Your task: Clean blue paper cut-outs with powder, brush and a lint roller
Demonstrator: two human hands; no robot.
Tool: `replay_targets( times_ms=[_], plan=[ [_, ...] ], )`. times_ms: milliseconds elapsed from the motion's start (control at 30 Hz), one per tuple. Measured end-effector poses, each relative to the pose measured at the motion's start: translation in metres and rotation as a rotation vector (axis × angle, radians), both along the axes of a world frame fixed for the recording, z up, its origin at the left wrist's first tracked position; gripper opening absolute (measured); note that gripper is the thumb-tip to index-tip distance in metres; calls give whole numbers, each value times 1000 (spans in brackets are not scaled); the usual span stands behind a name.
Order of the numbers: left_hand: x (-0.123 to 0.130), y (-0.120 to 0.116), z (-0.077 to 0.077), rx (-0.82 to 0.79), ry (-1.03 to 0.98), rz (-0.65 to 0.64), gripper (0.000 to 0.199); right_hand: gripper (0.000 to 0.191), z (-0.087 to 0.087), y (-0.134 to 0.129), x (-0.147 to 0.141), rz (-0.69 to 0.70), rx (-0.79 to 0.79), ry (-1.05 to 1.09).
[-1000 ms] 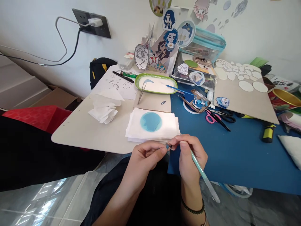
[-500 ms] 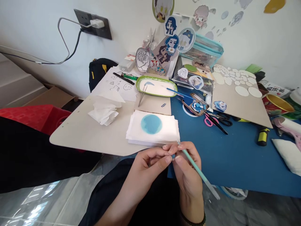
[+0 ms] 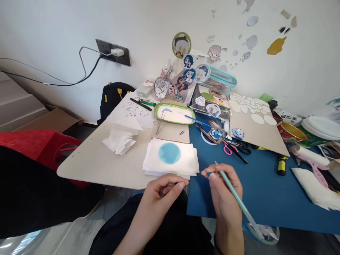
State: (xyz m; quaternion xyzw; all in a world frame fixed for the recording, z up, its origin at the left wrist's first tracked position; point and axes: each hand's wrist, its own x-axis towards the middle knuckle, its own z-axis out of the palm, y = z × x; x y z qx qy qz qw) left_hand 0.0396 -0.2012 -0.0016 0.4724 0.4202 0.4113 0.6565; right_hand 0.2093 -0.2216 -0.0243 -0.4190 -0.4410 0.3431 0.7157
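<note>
My right hand [image 3: 225, 187] has a pale green pen-like stick [image 3: 239, 200] lying across it, its thin tip pointing up and left; a small bit of blue shows between thumb and fingertips. To its left, my left hand [image 3: 166, 193] is closed, thumb against fingers, and whatever it may pinch is too small to name. The two hands are apart. Just beyond them lies a stack of white paper [image 3: 186, 163] bearing a round light-blue patch [image 3: 169, 153]. Behind the stack, tweezers [image 3: 160, 122] lean on a green-rimmed tray [image 3: 193, 120] of white material.
Crumpled white tissue [image 3: 119, 140] lies at the left. Pink-handled scissors [image 3: 228, 148], a blue brush [image 3: 198, 120] and a yellow-black bottle [image 3: 282, 165] are on the blue mat [image 3: 255, 198]. A board with white cutouts [image 3: 268, 136] stands farther back.
My hands have moved apart, the right one going right with the stick. The blue bit now shows at my right fingertips. The camera view has shifted, too.
</note>
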Motion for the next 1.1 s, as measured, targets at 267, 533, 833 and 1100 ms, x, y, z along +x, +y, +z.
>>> replay_targets(
  times_ms=[267, 533, 833, 1100],
  plan=[
    [-15, 2, -1, 73, 75, 8, 18, 9, 35, 77, 19, 1, -40, -817],
    [-17, -2, -13, 86, 75, -14, 21, 23, 22, 123, 8, 17, 21, -1352],
    [-21, 1, -14, 54, 62, -59, 26, 15, 29, 125, 18, -41, 22, -1303],
    [-22, -2, -16, 67, 43, -41, 24, 27, 29, 144, 20, 138, 149, -1508]
  ],
)
